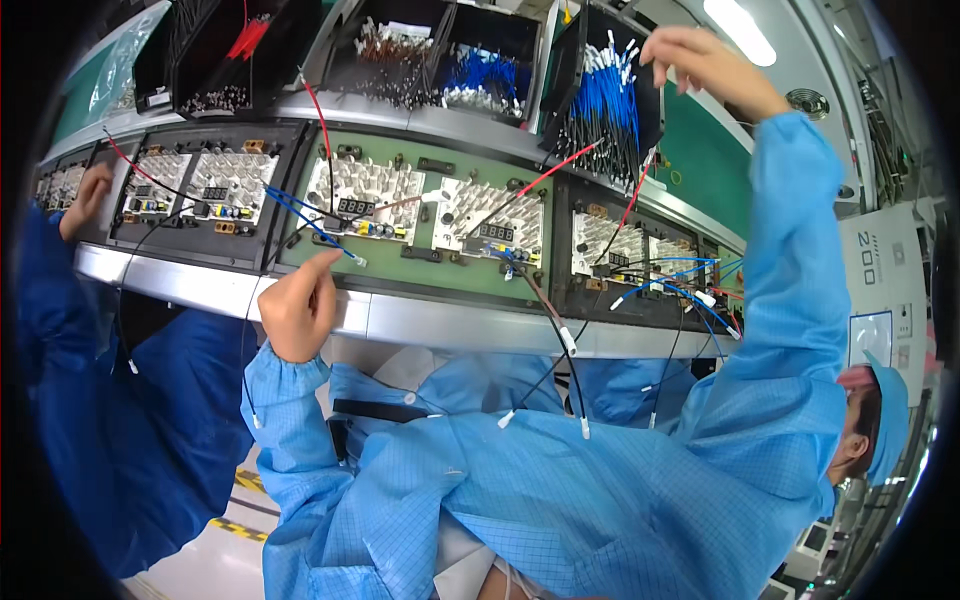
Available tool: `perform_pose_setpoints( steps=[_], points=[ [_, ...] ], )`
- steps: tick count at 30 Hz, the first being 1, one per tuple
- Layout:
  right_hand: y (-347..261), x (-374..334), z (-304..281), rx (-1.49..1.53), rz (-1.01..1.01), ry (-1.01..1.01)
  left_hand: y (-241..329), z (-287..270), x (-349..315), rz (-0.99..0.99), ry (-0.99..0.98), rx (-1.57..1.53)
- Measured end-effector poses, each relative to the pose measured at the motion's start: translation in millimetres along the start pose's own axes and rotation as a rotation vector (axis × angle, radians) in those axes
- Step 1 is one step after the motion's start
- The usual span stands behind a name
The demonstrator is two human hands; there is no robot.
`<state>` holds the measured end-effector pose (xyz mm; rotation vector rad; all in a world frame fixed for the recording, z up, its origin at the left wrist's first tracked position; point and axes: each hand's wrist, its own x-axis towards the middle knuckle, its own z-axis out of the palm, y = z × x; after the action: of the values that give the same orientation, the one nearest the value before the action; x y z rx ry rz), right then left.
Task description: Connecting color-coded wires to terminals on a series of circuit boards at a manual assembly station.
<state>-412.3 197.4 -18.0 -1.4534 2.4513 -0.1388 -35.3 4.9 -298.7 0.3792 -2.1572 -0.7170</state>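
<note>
My left hand [298,305], fingers curled together, is at the front edge of the green fixture plate [388,268]. Whatever its fingers may pinch is hidden. Just right of its fingertips ends a blue wire [340,248] with a white connector. Above the plate's left circuit board [365,200] a red wire [318,110] sticks up. Beside that lies a second circuit board [490,215] with a display and wires. My right hand [705,68] is raised by the right rim of a black bin of blue wires [608,95]; its bent fingers are apart, with no wire visible in them.
More black bins hold blue wires [482,72], brown wires [393,45] and red wires [250,38]. Other boards [232,185] sit in dark fixtures along the line. Wires hang over the metal front rail [420,318]. A co-worker's hand [90,195] is at left; another person [885,420] is at right.
</note>
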Motion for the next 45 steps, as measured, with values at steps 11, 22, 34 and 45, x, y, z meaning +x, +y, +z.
perform_pose_setpoints(
  steps=[11, 22, 34, 45],
  points=[
    [95.6, 58.5, 94.3, -0.597, 0.302, -0.254, 4.2, 13.3, 8.6, -0.076, -0.059, -0.006],
    [116.1, 75.0, 100.0, -0.325, 0.543, -0.182, 25.1, 29.1, 15.4, -0.027, -0.303, 0.151],
    [125.0, 78.0, 75.0, -0.186, 0.475, 0.043, 51.9, 29.8, 31.6, -0.161, -0.568, 0.486],
    [90.8, 79.1, 80.6, -0.413, 0.460, -0.128, 44.8, 25.6, 30.6, -0.183, -0.514, 0.531]
  ],
)
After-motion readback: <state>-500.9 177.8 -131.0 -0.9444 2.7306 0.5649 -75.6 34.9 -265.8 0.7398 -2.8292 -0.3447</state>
